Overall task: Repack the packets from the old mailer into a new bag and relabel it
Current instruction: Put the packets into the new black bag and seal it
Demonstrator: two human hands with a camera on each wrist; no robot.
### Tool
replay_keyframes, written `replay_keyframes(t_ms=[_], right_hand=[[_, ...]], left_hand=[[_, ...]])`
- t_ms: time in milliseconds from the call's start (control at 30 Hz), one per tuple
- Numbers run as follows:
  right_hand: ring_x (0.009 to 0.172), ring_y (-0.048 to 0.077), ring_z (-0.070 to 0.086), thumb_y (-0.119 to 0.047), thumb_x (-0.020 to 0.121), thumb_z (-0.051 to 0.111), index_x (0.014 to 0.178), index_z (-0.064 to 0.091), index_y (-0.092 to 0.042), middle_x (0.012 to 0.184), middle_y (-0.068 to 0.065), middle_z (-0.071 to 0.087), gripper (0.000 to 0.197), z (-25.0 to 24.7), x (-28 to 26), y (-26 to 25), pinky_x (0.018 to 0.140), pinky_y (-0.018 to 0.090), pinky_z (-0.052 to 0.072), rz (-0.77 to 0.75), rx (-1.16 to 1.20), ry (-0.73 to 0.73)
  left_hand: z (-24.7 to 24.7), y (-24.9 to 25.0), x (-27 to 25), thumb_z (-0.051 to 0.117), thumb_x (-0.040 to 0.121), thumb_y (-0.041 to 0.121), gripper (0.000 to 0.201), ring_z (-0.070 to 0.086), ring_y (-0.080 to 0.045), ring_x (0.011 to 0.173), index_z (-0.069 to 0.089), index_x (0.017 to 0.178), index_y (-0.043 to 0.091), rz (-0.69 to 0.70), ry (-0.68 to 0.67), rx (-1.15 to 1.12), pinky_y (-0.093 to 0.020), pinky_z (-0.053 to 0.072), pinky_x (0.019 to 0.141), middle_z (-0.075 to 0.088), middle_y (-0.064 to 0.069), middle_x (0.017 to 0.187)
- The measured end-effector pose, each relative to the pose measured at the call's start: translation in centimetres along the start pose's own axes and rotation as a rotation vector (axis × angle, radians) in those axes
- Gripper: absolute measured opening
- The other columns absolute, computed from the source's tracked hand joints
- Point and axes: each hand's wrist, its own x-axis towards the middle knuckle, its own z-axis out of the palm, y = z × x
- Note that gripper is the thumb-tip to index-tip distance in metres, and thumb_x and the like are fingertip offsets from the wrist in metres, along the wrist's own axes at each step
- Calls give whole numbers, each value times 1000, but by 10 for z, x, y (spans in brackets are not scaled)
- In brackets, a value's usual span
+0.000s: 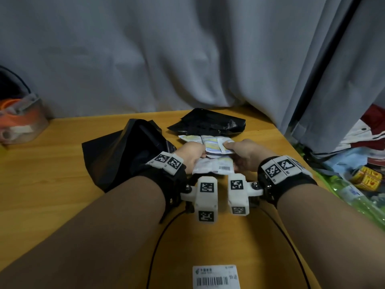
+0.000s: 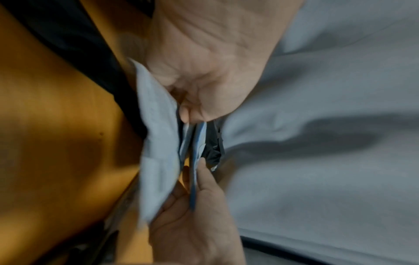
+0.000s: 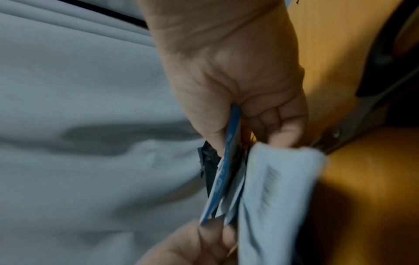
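A grey curtain [image 1: 187,55] fills the back of the head view and hides whatever lies behind the wooden table [image 1: 52,163]; both wrist views are blurred, so print on the packets cannot be read there. On the table's left half lies a large black bag [image 1: 125,151], its near edge covered by the left wrist strap. Behind the hands sits a crumpled black mailer [image 1: 208,122]; which of the two black bags is the old one cannot be told for sure. At the left edge a clear container [image 1: 23,122] with orange contents is cut off by the frame, and at the right, past the table edge, a heap of clothes and boxes [image 1: 358,163] is only partly seen.

The packets [image 1: 212,159], white with pale yellow and blue print, are held just above the table between both hands, in front of the mailer. The left hand [image 1: 190,155] grips their left side, fingers curled under and thumb on top. The right hand [image 1: 242,154] pinches the right side the same way. The lowest packet shows a barcode. A white shipping label [image 1: 215,277] lies at the near edge, its bottom cut off.
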Motion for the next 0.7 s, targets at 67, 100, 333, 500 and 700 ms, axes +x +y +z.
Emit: replay_keyframes(t_ms=[67,100,333,500,700], right_hand=[[71,26,61,-21,95,55,89,55,-6,85,12,64,17,3,-3,-1,68,38,53,-12,42,9],[72,26,62,-20,94,56,90,55,-5,86,13,64,15,4,-6,-1,68,38,54,-7,58,19],[52,23,60,-7,90,61,80,48,-2,73,14,59,17,-8,-33,12,31,24,47,-12,117,134],[55,26,62,-5,88,64,100,47,-3,78,17,60,20,-22,-61,23,33,27,50,-53,135,177],[76,29,67,-4,87,64,101,52,-6,93,18,66,18,-18,-99,37,66,43,58,-188,231,89]], left_hand=[[-4,-2,-10,42,92,7,22,58,-15,55,60,80,9,22,-2,3,-24,52,57,57,-7,73],[-5,-5,-13,42,92,8,21,60,-15,58,61,99,6,30,-20,-19,-26,52,57,62,-10,84],[-17,-17,-33,45,91,15,13,64,-22,73,52,85,7,23,-155,-92,-28,54,60,64,-11,86],[-21,-27,-53,49,94,36,30,63,-33,97,45,113,13,31,-230,-139,-35,54,77,58,-22,116],[-23,-40,-77,58,85,52,47,64,-25,103,59,116,16,106,-329,-139,-38,52,89,67,-9,112]])
